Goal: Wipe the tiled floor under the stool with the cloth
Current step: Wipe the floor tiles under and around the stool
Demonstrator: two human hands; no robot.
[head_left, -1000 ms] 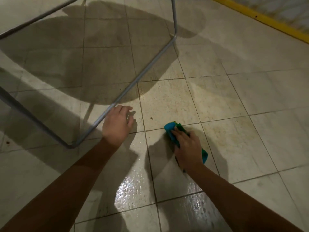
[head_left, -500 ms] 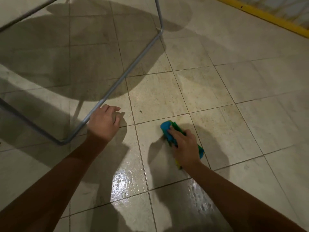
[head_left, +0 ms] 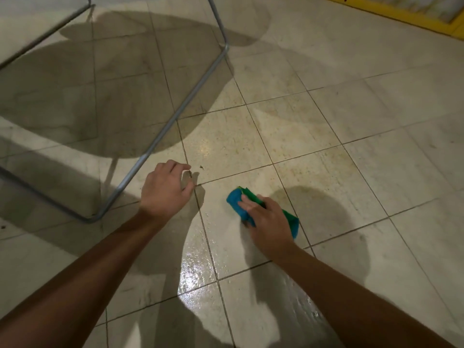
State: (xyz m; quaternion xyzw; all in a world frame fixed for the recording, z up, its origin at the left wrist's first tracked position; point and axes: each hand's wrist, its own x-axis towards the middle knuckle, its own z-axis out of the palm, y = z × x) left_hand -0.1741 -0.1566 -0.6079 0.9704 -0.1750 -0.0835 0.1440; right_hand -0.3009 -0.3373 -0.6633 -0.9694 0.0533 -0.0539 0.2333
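The tiled floor (head_left: 364,159) gleams wet only at lower centre, under the stool (head_left: 160,136) looks unwiped; your right grip (head_left: 271,222) presses the cloth (head_left: 234,200) flat-fingered, left grip (head_left: 163,192) loose, empty.

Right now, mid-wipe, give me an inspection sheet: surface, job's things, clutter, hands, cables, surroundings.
Surface: beige tiled floor, with a wet sheen between the forearms.
Job's things: grey metal-tube stool frame stands at left; folded blue-and-green cloth lies to its right, apart from it.
Clutter: small dark specks on the tile just beyond the left hand.
Grippers: left hand rests its fingertips on the floor beside the frame, holding nothing; right hand presses the cloth down.
Cables: nothing seen.
Surroundings: yellow strip at far right.
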